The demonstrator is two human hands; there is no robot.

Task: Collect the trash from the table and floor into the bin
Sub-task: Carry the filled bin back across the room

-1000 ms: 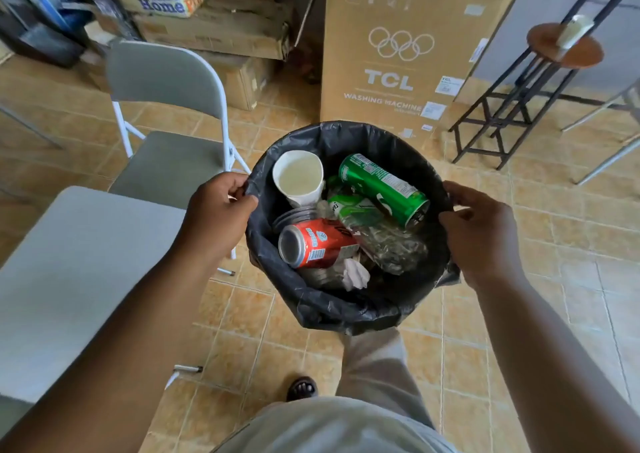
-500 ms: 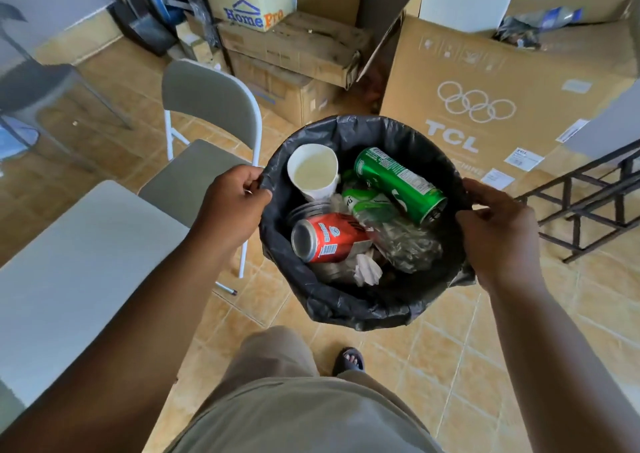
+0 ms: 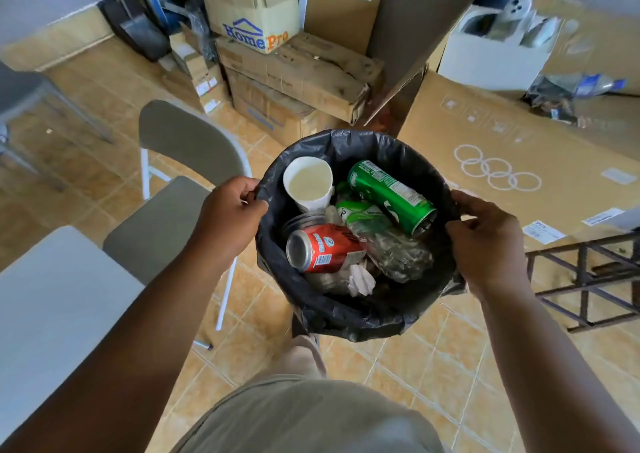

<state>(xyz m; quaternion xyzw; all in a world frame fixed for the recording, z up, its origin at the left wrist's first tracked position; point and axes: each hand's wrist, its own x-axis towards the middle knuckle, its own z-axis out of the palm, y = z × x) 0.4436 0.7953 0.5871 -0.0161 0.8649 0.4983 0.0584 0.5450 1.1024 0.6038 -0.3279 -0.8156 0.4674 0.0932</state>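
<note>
One bin (image 3: 349, 319), two cans (image 3: 323, 250) (image 3: 391, 196), one cup (image 3: 308, 182)

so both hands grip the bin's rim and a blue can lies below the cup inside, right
Not quite: the can below the cup is red, not blue; the head view shows it. The left hand and right hand do grip the rim of the bin.

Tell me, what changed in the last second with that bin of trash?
The person swung left with the bin: it now faces the HomePro box stack, not the TCL box. Nothing was grabbed or released. The left hand and right hand grip the rim as before; the paper cup, green can and red can lie unchanged.
</note>
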